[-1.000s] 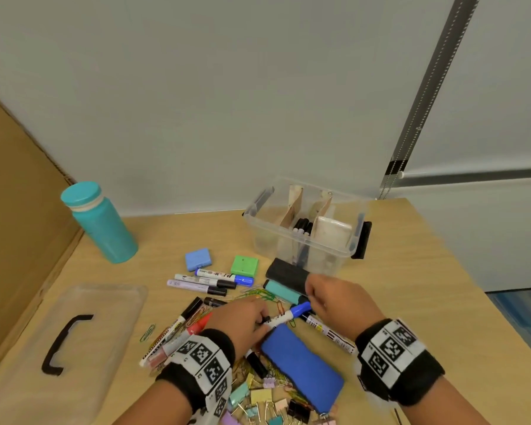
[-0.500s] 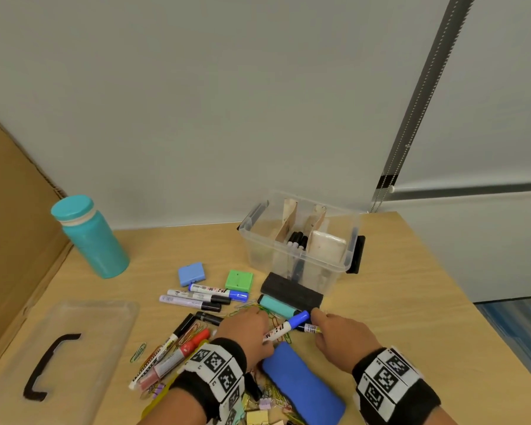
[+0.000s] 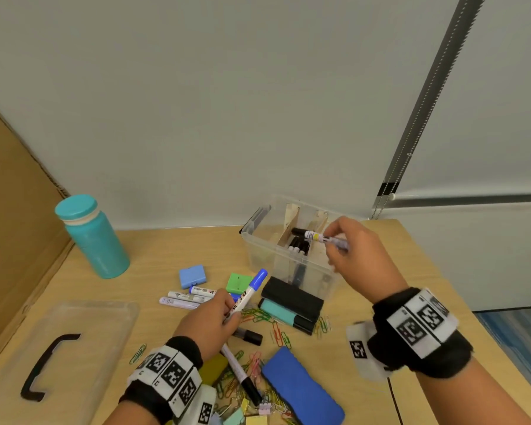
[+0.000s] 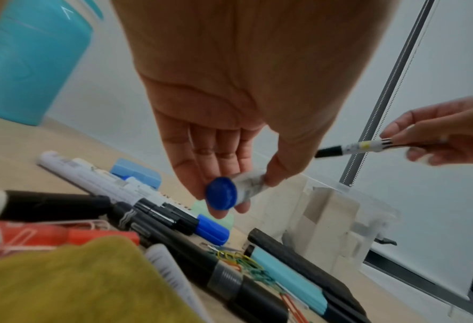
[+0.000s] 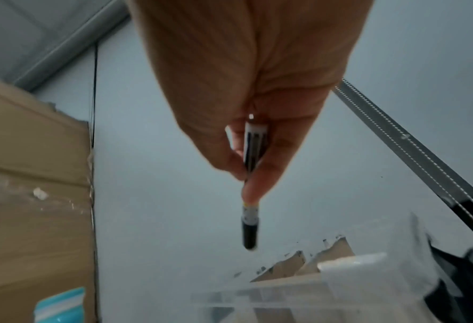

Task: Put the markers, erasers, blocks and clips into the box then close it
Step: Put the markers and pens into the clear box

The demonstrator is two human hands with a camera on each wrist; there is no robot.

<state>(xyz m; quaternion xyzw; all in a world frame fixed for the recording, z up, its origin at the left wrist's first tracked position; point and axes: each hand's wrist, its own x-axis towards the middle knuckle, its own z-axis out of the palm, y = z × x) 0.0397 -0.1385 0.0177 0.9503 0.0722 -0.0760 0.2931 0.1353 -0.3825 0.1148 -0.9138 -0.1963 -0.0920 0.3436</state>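
A black-capped marker (image 3: 314,236) hangs level over the clear box (image 3: 288,259) at the far side of the table (image 3: 380,302), pinched in the right hand (image 3: 359,256) above the middle compartment, where other markers already stand. The left hand (image 3: 212,320) grips a blue-capped marker (image 3: 252,289) — cap tilted up — over the loose markers, paper clips (image 3: 258,314) and erasers. The lid (image 3: 59,357) lies off to the left, near a teal bottle (image 3: 92,237).

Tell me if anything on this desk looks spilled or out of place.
Paper clips lie scattered loose among the markers and erasers, some under the teal eraser. The lid lies off the box. Nothing looks damaged.
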